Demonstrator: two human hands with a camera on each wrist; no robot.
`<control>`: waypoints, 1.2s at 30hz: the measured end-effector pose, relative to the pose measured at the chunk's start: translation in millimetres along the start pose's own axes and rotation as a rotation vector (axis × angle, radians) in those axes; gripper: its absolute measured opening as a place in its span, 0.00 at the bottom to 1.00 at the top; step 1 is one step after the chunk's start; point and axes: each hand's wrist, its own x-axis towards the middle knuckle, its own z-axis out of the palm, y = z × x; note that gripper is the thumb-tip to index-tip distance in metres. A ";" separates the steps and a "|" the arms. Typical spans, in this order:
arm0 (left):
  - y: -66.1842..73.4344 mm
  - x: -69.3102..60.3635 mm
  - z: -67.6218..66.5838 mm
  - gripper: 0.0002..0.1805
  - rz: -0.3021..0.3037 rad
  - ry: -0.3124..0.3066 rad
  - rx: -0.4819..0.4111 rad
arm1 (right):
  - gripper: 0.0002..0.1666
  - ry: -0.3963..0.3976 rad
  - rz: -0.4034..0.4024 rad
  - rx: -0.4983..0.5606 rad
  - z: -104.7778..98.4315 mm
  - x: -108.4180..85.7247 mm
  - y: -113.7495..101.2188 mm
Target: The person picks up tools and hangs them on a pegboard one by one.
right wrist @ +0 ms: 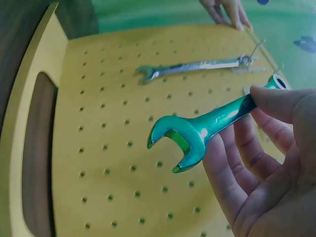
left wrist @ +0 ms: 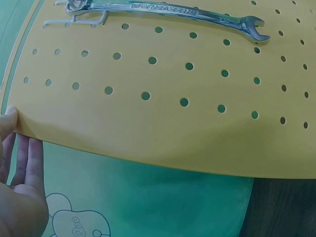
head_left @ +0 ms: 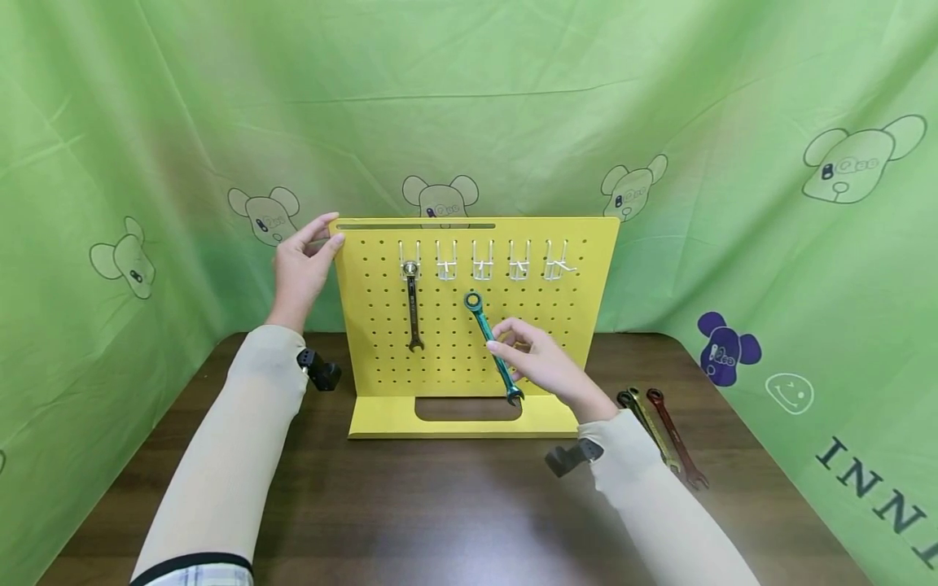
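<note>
My right hand (head_left: 538, 362) pinches a green combination wrench (head_left: 493, 342) between thumb and fingers. The wrench slants in front of the yellow pegboard (head_left: 469, 358), ring end up and apart from the hooks. In the right wrist view its open jaw (right wrist: 180, 140) faces the camera. My left hand (head_left: 300, 268) holds the pegboard's upper left corner, thumb in front and fingers behind. A silver-grey wrench (head_left: 414, 313) hangs by its ring on the leftmost white hook (head_left: 401, 254). To its right several more white hooks (head_left: 482, 264) bear nothing.
On the brown table (head_left: 454, 496), right of the pegboard, lie a red wrench (head_left: 676, 435), a gold-coloured wrench (head_left: 655, 427) and a dark wrench (head_left: 627, 399), close together. Green printed cloth (head_left: 513, 106) stands behind and at both sides. The pegboard's base (head_left: 381, 417) has a wide cut-out.
</note>
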 end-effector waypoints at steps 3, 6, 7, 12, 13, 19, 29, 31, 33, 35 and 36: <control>0.3 0.0 0.1 0.19 0.006 0.000 -0.001 | 0.13 -0.002 -0.021 0.011 4.3 5.8 -9.4; 0.5 -0.1 0.2 0.19 0.010 0.002 0.005 | 0.14 -0.002 -0.034 0.015 7.6 11.3 -16.3; 0.5 -0.1 0.2 0.20 0.009 0.001 0.007 | 0.14 -0.002 -0.037 0.019 8.6 13.0 -18.6; 0.5 0.0 0.3 0.20 0.002 0.000 0.009 | 0.13 0.005 -0.054 0.046 13.0 20.0 -28.1; 0.5 0.1 0.4 0.21 0.001 0.000 0.008 | 0.13 0.009 -0.056 0.050 13.8 21.3 -29.3; 0.2 0.7 0.4 0.21 0.001 0.001 0.007 | 0.11 0.033 -0.048 0.053 17.9 28.8 -30.5; 0.1 0.5 0.2 0.21 -0.002 -0.003 0.019 | 0.13 0.054 -0.028 0.103 24.9 38.6 -20.4; -0.1 0.4 0.4 0.21 -0.002 -0.004 0.016 | 0.12 0.052 -0.016 0.115 25.8 40.7 -18.4; -0.4 0.3 0.4 0.21 -0.004 -0.003 0.012 | 0.13 0.048 -0.002 0.129 26.7 43.2 -16.5; -0.7 0.2 0.4 0.20 -0.004 -0.002 0.009 | 0.13 0.044 0.015 0.145 27.9 45.9 -14.8; -0.9 0.1 0.4 0.20 -0.002 -0.002 0.010 | 0.14 0.044 0.021 0.153 28.4 47.2 -14.0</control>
